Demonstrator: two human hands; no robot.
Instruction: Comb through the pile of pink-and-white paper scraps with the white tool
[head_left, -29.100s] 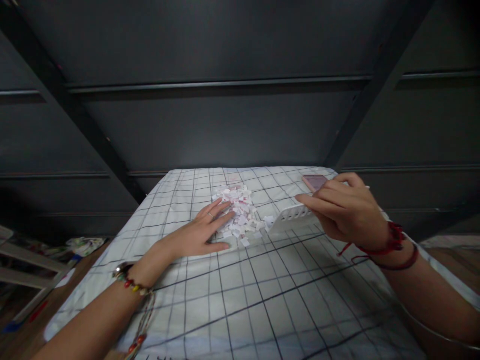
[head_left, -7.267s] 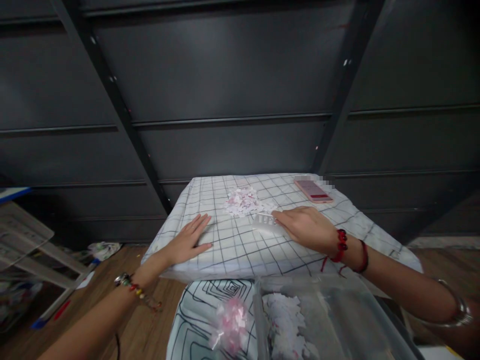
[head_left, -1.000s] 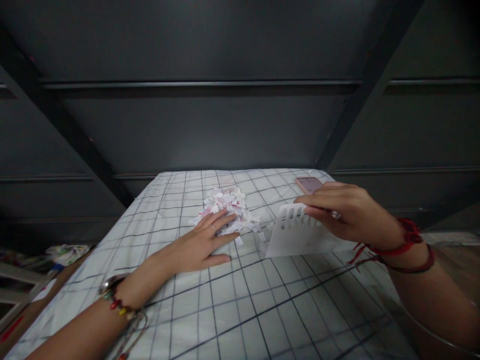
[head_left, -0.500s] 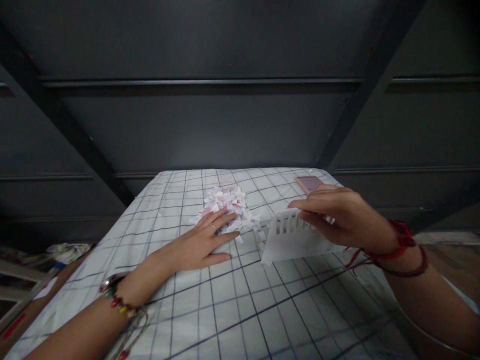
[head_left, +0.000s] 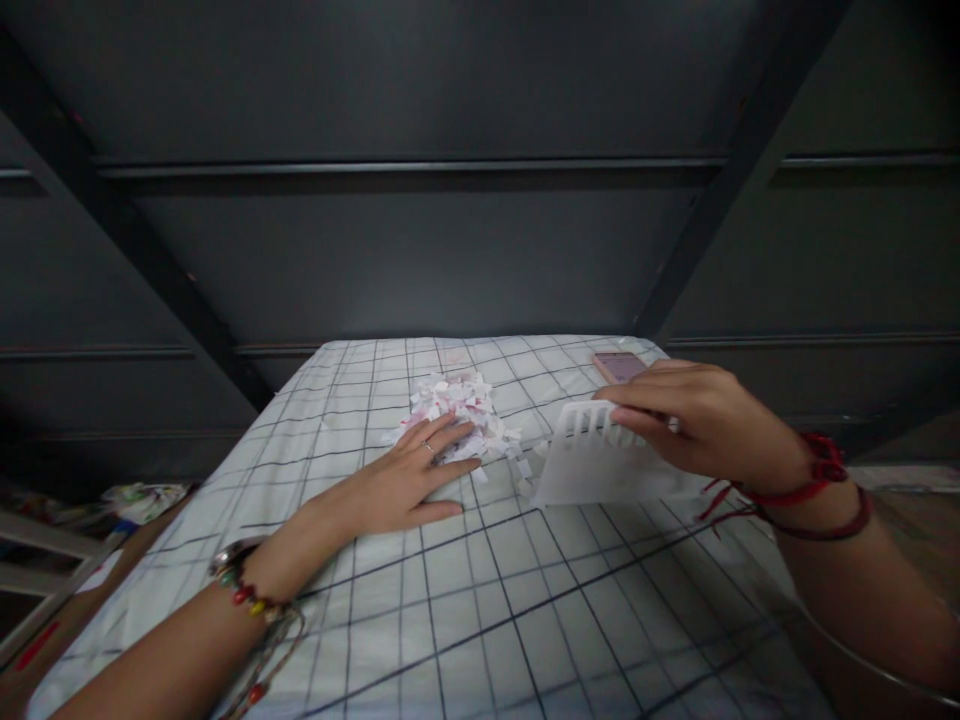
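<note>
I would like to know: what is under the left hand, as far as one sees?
Paper scraps show around the fingers of the left hand, and checked cloth shows beside its thumb. What lies directly beneath the hand is covered.

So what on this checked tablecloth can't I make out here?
In the head view:
Pink-edged phone: near end hidden behind the right hand; screen content too small to read.
White slotted panel: part of its upper edge covered by that hand.
Paper scraps: some hidden under the left hand.
Checked tablecloth: near edge cut off by the picture's bottom.
</note>
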